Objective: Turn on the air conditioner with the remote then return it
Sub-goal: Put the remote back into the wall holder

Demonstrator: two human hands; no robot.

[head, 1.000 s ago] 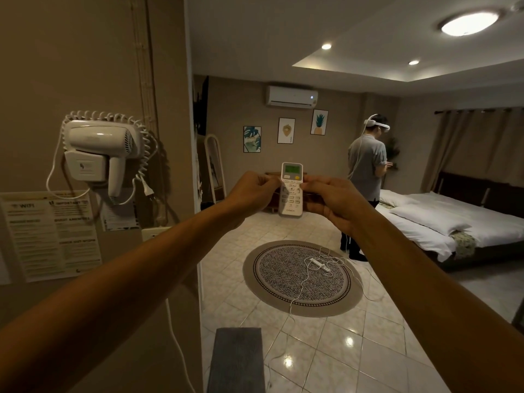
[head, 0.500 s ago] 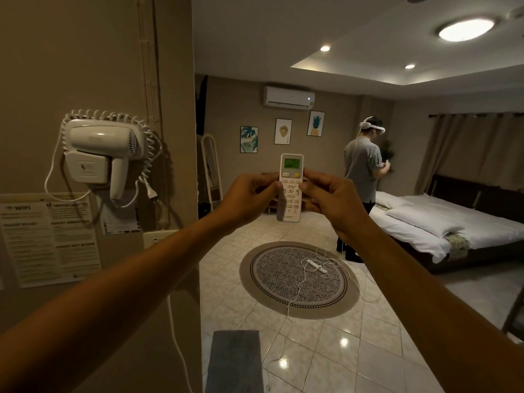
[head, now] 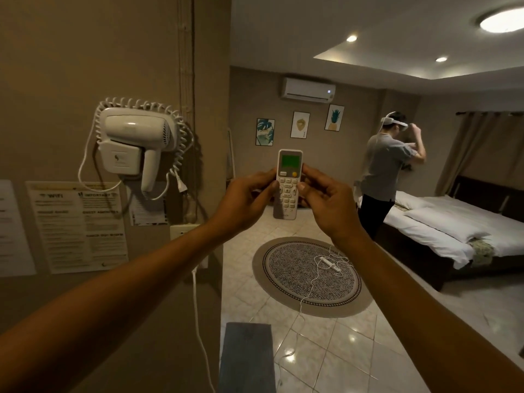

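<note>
I hold a white remote (head: 287,191) upright in front of me, its green screen lit and its buttons facing me. My left hand (head: 243,198) grips its left edge and my right hand (head: 326,204) grips its right edge, both thumbs resting on the keypad. The white air conditioner (head: 308,90) hangs high on the far wall above three framed pictures, with a small light on at its right end.
A wall corner with a white hair dryer (head: 133,146), notices and a socket (head: 184,231) stands at my left. A round rug (head: 309,276) with a white cable lies on the tiled floor. A person (head: 382,174) stands beside the bed (head: 459,231) at right.
The remote and both hands have risen slightly in my view. The person by the bed has raised an arm to the headset.
</note>
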